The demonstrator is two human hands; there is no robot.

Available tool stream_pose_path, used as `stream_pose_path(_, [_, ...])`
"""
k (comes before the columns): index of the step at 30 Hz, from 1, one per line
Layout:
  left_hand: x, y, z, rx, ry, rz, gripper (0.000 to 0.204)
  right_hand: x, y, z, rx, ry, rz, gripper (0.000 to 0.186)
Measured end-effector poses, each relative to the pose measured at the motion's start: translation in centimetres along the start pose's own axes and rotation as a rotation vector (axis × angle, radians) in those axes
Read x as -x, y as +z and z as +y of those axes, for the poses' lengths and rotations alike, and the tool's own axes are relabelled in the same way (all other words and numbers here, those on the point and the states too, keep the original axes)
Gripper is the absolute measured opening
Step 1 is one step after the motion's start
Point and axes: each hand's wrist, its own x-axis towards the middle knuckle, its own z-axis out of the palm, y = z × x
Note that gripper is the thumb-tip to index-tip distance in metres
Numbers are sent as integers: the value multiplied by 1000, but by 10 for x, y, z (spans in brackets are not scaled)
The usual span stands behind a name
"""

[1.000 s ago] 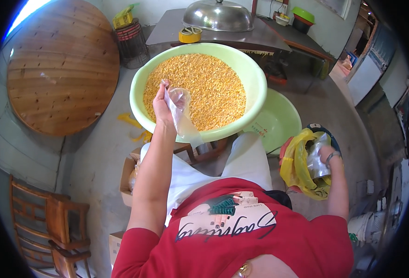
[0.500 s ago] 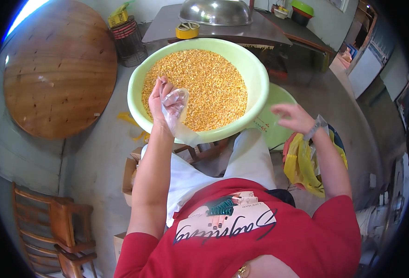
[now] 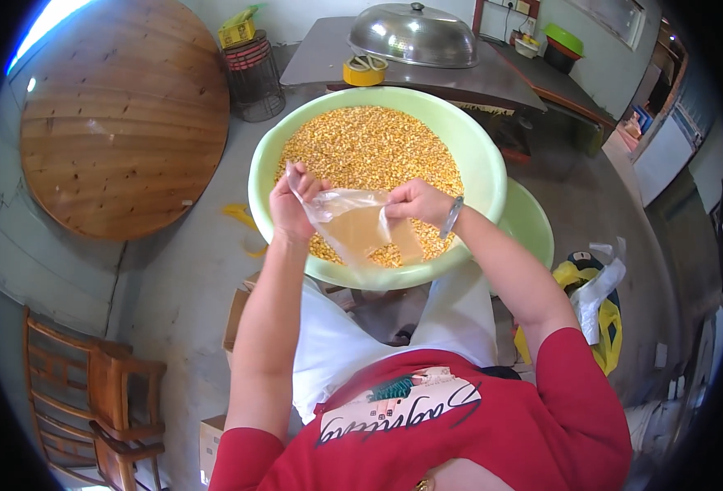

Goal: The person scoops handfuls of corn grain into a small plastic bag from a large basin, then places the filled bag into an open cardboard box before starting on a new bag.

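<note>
1. Clock dirs = from ctr of basin, 12 = far side, 6 = nearest wearer.
2. Lg pale-green plastic basin, just beyond wearer's knees, holds a wide bed of yellow corn kernels.
3. Clear plastic bag is above the corn, approx 6–7 o'clock, stretched betw both hands; kernels show thru it. Can't tell if any are inside.
4. L hand, 9 o'clock: fingers curled, gripping bag's L edge.
5. R hand, approx 4 o'clock: thumb + fingers pinched tight on bag's R edge. Grey bracelet on that wrist.
6. 12 o'clock: yellow roll w/ pale loops on top, at near edge of grey table; shiny metal dome lid behind it, twd 1.
7. 3–4 o'clock: 2nd pale-green basin, lower, partly hidden by the 1st.
8. 4 o'clock, further out: yellow plastic bag w/ crumpled clear plastic at its top.
9. 9–10 o'clock: round wooden tabletop stood on edge.
10. 10–11: wire basket. 8: wooden chair.
</note>
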Motion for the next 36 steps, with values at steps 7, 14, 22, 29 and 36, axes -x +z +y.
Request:
stream_pose_path(7, [-34, -23, 19, -1063, 457, 371, 11, -48, -38, 30, -80, 115, 212, 18])
stream_pose_path(14, [-44, 12, -40, -1984, 820, -155, 28, -86, -41, 36, -677, 121, 300, 15])
stream_pose_path(22, [-45, -15, -59, -2162, 486, -227, 67, -93, -36, 46, -865, 229, 347, 13])
stream_pose_path(29, [-48, -6, -65, -2036, 580, -204, 66, -103, -39, 58, -1018, 219, 312, 18])
stream_pose_path(36, [-59, -33, -60, -1892, 856, -42, 30, -95, -24, 26, -822, 271, 322, 21])
